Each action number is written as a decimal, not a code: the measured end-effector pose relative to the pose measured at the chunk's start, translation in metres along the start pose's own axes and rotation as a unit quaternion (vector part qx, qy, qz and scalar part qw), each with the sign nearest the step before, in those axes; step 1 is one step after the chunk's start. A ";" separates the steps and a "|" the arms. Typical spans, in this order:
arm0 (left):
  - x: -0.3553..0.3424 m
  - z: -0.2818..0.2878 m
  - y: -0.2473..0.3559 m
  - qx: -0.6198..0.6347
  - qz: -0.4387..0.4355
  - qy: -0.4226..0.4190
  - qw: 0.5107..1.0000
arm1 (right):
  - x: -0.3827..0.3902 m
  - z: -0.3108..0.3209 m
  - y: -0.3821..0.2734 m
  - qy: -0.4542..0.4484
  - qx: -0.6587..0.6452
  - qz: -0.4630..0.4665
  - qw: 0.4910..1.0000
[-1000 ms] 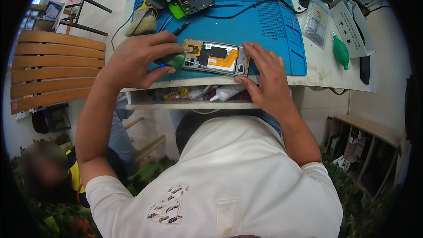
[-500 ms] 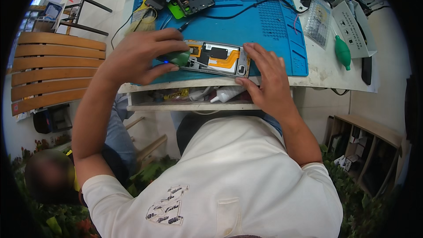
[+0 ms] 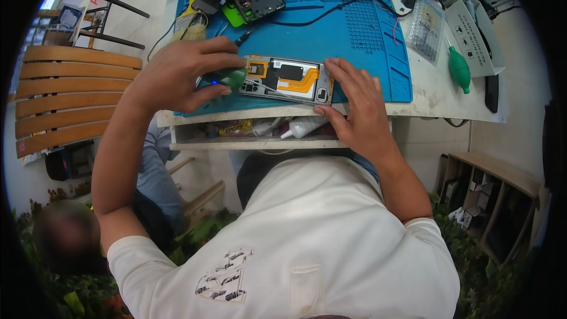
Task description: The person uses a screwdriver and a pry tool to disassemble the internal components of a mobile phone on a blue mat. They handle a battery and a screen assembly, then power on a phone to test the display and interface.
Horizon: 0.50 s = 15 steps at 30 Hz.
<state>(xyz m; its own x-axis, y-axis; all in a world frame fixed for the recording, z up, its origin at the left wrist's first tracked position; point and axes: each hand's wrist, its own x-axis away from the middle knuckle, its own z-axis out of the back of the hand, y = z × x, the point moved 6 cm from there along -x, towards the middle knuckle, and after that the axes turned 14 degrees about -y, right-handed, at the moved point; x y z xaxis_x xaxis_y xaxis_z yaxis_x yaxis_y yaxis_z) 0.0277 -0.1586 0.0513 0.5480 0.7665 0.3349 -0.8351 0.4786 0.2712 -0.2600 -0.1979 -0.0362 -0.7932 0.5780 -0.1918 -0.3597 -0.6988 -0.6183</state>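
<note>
An opened phone [image 3: 282,78], its inside facing up with orange flex cables, lies on a blue work mat [image 3: 301,32] close to the bench's front edge. My right hand [image 3: 360,97] grips its right end, the thumb on the near edge and the fingers at the far corner. At the phone's left end my left hand [image 3: 183,74] pinches a small green piece [image 3: 231,77] between thumb and fingers. A blue light glows beside that piece, and I cannot make out what kind of tool it is. A thin grey cable or strip runs along the phone's near side.
Behind the hands lie a brush [image 3: 192,23], an open device [image 3: 257,3] and a black cable [image 3: 307,22]. A green air blower [image 3: 459,71] stands on the right beside a white box [image 3: 472,35]. Below the bench top, an open drawer [image 3: 254,142] holds a white tube [image 3: 304,126].
My left hand has shifted slightly left with the green piece, uncovering more of the phone's left end. The right hand stays on the phone, which has moved very little.
</note>
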 end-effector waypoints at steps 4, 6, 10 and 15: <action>-0.007 0.001 0.005 -0.015 -0.014 0.007 1.000 | 0.000 -0.001 0.000 -0.001 -0.001 0.001 1.000; -0.006 0.000 0.003 -0.002 -0.007 -0.001 1.000 | 0.000 0.000 0.000 -0.002 -0.001 0.000 1.000; -0.005 0.000 0.000 -0.001 -0.011 0.008 1.000 | -0.001 0.000 0.000 -0.001 -0.003 -0.002 1.000; -0.008 0.000 0.006 -0.011 -0.019 0.015 1.000 | 0.000 -0.001 0.000 -0.001 0.000 0.001 1.000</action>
<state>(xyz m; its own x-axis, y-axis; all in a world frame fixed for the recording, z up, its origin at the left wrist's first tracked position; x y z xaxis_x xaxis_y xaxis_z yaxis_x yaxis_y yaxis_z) 0.0183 -0.1624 0.0503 0.5783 0.7596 0.2976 -0.8145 0.5169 0.2634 -0.2601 -0.1975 -0.0368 -0.7944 0.5763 -0.1920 -0.3581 -0.6997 -0.6182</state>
